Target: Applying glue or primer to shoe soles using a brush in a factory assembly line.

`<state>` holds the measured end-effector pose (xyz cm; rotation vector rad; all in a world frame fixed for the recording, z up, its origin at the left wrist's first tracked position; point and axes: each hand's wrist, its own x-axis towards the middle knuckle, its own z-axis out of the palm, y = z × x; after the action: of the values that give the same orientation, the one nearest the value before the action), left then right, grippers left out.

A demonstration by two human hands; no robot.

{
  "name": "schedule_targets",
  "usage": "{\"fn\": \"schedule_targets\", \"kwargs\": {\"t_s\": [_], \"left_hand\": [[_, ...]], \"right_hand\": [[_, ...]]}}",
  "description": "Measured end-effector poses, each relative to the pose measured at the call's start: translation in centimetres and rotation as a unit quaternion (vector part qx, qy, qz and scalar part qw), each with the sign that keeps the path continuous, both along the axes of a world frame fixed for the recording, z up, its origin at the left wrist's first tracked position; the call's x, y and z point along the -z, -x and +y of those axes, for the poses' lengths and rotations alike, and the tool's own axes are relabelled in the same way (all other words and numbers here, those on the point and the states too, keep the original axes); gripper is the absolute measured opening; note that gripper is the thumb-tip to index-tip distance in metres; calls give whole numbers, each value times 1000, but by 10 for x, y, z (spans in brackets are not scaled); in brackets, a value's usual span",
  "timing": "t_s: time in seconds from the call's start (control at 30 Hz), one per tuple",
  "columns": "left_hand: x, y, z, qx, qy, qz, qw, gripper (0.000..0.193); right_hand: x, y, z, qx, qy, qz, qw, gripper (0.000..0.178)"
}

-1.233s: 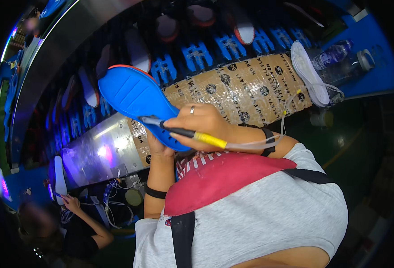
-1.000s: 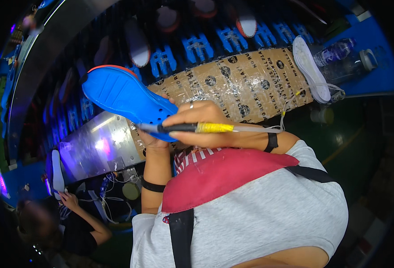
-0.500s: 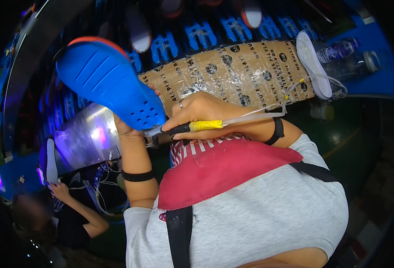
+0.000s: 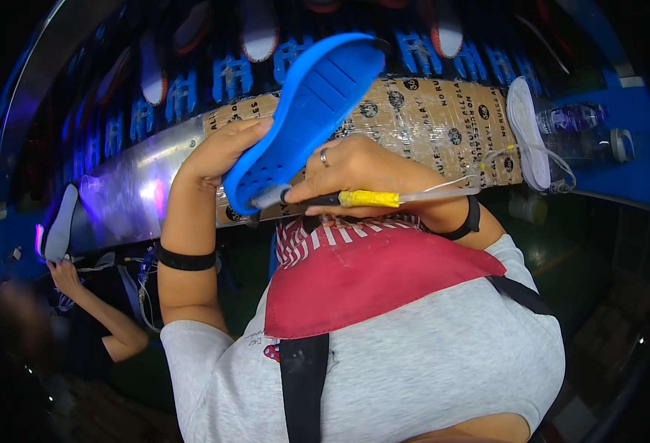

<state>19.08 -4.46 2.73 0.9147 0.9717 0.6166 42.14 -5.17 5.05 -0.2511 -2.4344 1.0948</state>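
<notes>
A blue shoe sole [image 4: 306, 114] is tilted over the bench, toe end up and to the right, its hollow, raised-rim side showing. My left hand [image 4: 222, 151] is closed on its left edge near the holed heel end. My right hand [image 4: 354, 166] is closed round a brush [image 4: 369, 198] with a black handle, yellow tape and a clear tube trailing from its end. The pale bristles lie against the inside of the heel end. Part of the left fingers is hidden behind the sole.
Taped cardboard [image 4: 432, 122] covers the bench under my hands. On the right lie a white sole [image 4: 526, 133], a purple-labelled bottle [image 4: 572, 117] and a clear bottle [image 4: 590, 145]. Blue racks [image 4: 233, 77] with shoes run along the far side. At left, a co-worker's hand [image 4: 64, 277] holds another sole.
The sole has swung from pointing up-left to up-right and now shows its hollow side. My left hand has come into view at its left edge. The brush stays at the heel end.
</notes>
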Motion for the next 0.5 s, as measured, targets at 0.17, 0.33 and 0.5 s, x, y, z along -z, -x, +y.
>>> {"fn": "schedule_targets", "kwargs": {"t_s": [0.17,0.33,0.5], "left_hand": [[-4,1,7,121,11,40,992,38],[4,6,6,169,-37,129,976,39],[1,11,6,191,-5,146,971,39]], "right_hand": [[16,3,-3,4,-91,-14,996,21],[10,0,-2,24,-34,44,998,20],[9,-5,-3,1,-47,-39,998,19]]}}
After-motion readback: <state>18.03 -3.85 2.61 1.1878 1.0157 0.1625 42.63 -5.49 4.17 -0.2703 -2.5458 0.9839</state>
